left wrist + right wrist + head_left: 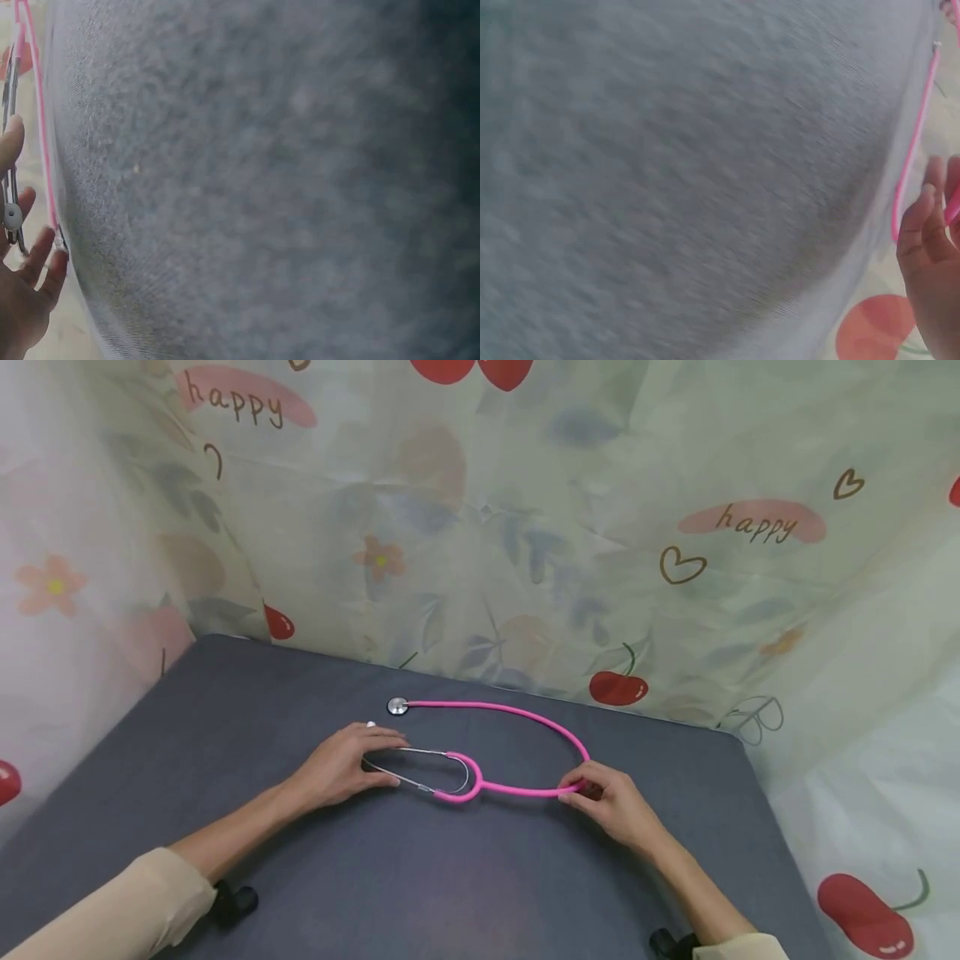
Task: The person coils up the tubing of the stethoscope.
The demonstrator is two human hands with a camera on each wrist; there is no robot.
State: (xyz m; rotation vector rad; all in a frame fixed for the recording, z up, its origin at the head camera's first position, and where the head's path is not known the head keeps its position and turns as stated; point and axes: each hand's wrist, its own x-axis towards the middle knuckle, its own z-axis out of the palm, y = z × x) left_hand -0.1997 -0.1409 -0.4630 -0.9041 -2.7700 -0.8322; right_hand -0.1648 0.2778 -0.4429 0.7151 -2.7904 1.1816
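The step in hand looks like arranging or shifting a pink stethoscope on the grey worktop, near its far edge. The left hand holds the metal ear tubes near their ends, thumb on one side and fingers on the other. The right hand pinches the pink tubing at its bend, thumb and fingers clamped together on it. How firmly either hand presses, I cannot tell.

To do it well, I would move both hands at one pace, so the yoke neither twists nor gets tugged. A light left-hand hold should suit the springy tubes; squeezing could cross them, and pulling might slip the ear ends free. The chest piece lies unheld beyond the left hand, so the right hand should guide the bend smoothly lest that end swing or drag.

Counted: one stethoscope, with one chest piece, one yoke and two ear tubes; one ear tip shows clearly in the left wrist view. There are two hands, two dark wrist devices, and two "happy" patches on the curtain behind.
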